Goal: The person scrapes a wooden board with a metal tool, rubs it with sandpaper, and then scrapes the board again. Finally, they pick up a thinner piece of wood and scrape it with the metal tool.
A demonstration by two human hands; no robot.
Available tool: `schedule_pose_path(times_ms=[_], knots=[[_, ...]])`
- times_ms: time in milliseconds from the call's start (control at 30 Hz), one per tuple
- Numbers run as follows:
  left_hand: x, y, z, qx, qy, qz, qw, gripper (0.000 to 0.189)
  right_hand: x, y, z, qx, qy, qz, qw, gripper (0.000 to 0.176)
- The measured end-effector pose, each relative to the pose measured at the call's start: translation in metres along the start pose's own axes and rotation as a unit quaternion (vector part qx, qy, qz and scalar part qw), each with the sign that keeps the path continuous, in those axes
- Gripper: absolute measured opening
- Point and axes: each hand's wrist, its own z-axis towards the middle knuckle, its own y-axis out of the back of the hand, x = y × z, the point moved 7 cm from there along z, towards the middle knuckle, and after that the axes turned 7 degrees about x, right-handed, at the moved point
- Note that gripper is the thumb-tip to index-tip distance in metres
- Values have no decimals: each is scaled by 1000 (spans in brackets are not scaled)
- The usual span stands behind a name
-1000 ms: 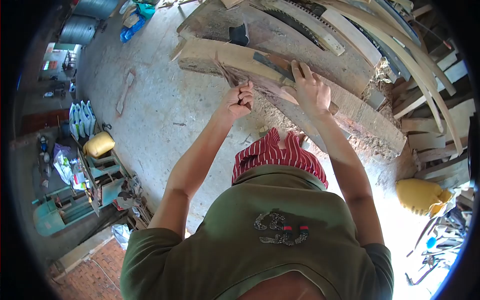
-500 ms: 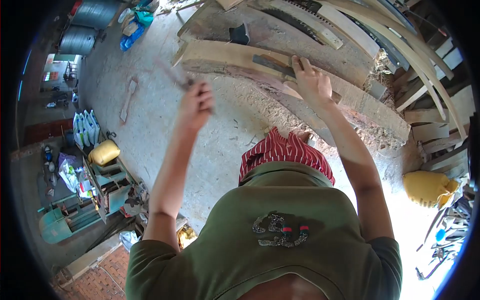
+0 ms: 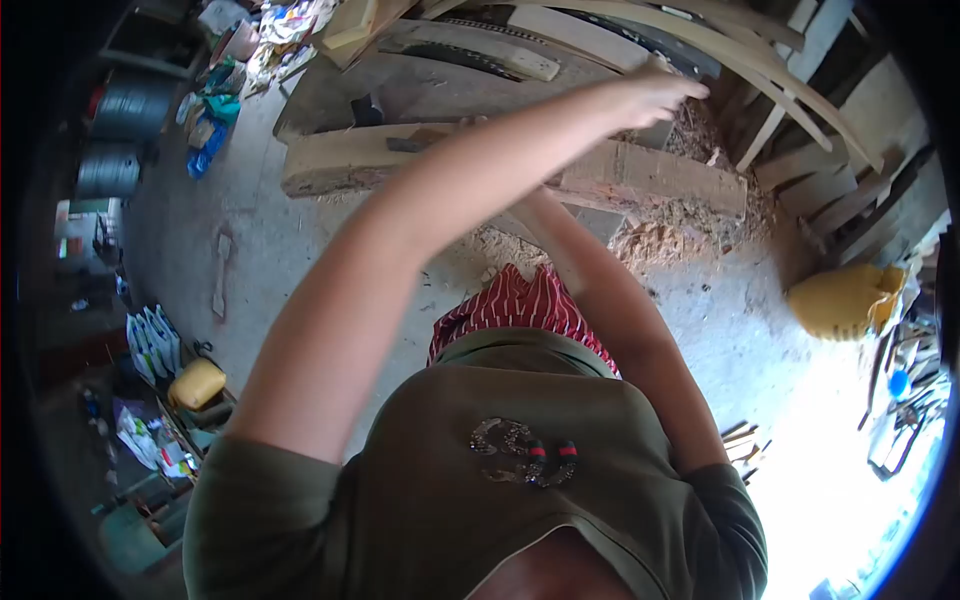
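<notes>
My left hand [image 3: 655,98] reaches across to the right, above the far side of a thick curved timber [image 3: 650,178]. Its fingers look stretched out, slightly blurred, and no tool shows in them. Behind my left forearm, my right hand [image 3: 470,122] is mostly hidden; only a bit of its fingers shows on the timber's upper side. Just left of those fingers, a dark flat piece [image 3: 404,145] lies on the timber. What the right hand grips is hidden.
Long curved boards [image 3: 745,60] and stacked planks [image 3: 830,180] crowd the upper right. Wood shavings [image 3: 665,240] lie beside the timber. A yellow sack [image 3: 840,300] stands at right, a yellow jerrycan [image 3: 197,383] at left. A small dark piece [image 3: 366,108] lies beyond the timber.
My left hand has swung from the left, where it held a blurred thin tool, across to the upper right; the tool no longer shows. My view has shifted, and the left forearm now covers my right hand.
</notes>
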Motion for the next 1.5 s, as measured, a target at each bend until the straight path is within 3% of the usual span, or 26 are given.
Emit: schedule_pose_path(times_ms=[33,67,100,133,167,233,267,300,367,467,533,567,633,767,833,967,1067,1133,1267,1367,1433,1467,1500], knots=[[-5,17,-28,6,-36,63,997,35,-9,-8,8,14,-17,-220,975,56],[-2,45,-47,-11,-102,114,988,36,-2,1,7,14,-45,-321,946,49],[5,79,-68,-25,-157,101,982,38,17,23,3,211,-155,-240,935,43],[16,124,-92,-93,-212,49,971,29,19,25,3,158,-144,-270,939,43],[15,158,-132,-154,-229,80,958,27,23,24,5,106,-126,-297,941,44],[33,233,-216,-328,-170,216,904,23,34,34,3,147,-145,-283,937,48],[53,266,-259,-393,-135,196,888,23,35,33,3,178,-151,-296,926,52],[76,293,-299,-455,-102,172,868,23,41,35,3,152,-132,-298,933,59],[123,316,-354,-505,-57,96,856,31,48,37,5,131,-97,-299,940,67],[174,304,-368,-509,15,69,858,42,48,37,6,165,-104,-304,932,81],[178,298,-359,-556,65,281,779,49,46,38,7,164,-115,-310,930,82],[179,297,-356,-560,66,274,779,49,46,36,8,169,-110,-314,928,82],[177,288,-346,-520,184,237,800,47,42,35,8,171,-115,-331,921,82],[188,286,-343,-516,128,110,840,45,40,32,7,154,-100,-339,923,82],[206,291,-341,-490,47,-58,869,37,42,34,6,159,-102,-340,921,82],[222,289,-340,-482,27,-167,860,29,43,35,8,156,-98,-333,925,81],[205,280,-339,-492,28,-90,865,30,41,34,7,147,-96,-330,928,81],[171,270,-338,-502,80,219,833,34,42,36,7,148,-96,-333,926,81],[172,279,-336,-480,28,284,830,42,40,34,7,139,-91,-322,932,82],[176,283,-340,-493,42,238,836,34,38,34,7,142,-94,-311,935,83],[151,269,-344,-519,-31,467,715,21,39,33,7,136,-88,-317,935,83],[153,269,-344,-518,-30,466,717,21,39,34,6,130,-81,-322,934,83],[140,257,-342,-502,-85,516,688,17,39,34,6,132,-81,-324,933,83]])
